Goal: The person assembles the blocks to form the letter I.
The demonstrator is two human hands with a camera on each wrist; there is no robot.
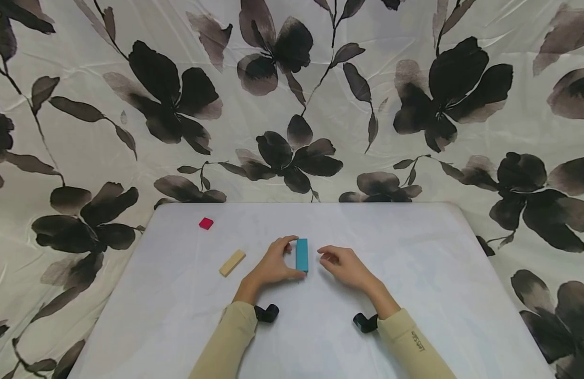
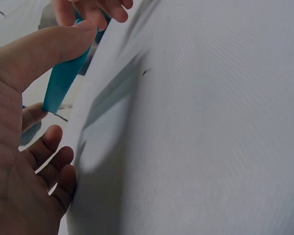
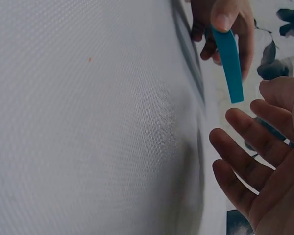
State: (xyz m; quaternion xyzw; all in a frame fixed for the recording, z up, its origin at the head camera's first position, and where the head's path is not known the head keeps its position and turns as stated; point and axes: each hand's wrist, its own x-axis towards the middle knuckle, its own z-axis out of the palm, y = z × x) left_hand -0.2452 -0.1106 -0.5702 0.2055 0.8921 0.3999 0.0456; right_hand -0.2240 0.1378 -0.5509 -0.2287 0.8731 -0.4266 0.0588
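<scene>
A blue rectangular block (image 1: 302, 255) is pinched at its two ends between the thumb and index finger of my left hand (image 1: 274, 264). In the left wrist view the block (image 2: 63, 83) is raised over the white tabletop, which carries a shadow below it. The other left fingers curl loosely beside it. My right hand (image 1: 345, 267) is just right of the block and apart from it, with fingers spread and relaxed. Nothing lies in its palm in the right wrist view, where the block (image 3: 229, 68) points toward its fingertips (image 3: 235, 115).
A plain wooden block (image 1: 232, 263) lies slanted on the white table (image 1: 429, 295), left of my left hand. Farther back to the left is a small red block (image 1: 206, 223). Behind the table hangs a floral cloth (image 1: 367, 31).
</scene>
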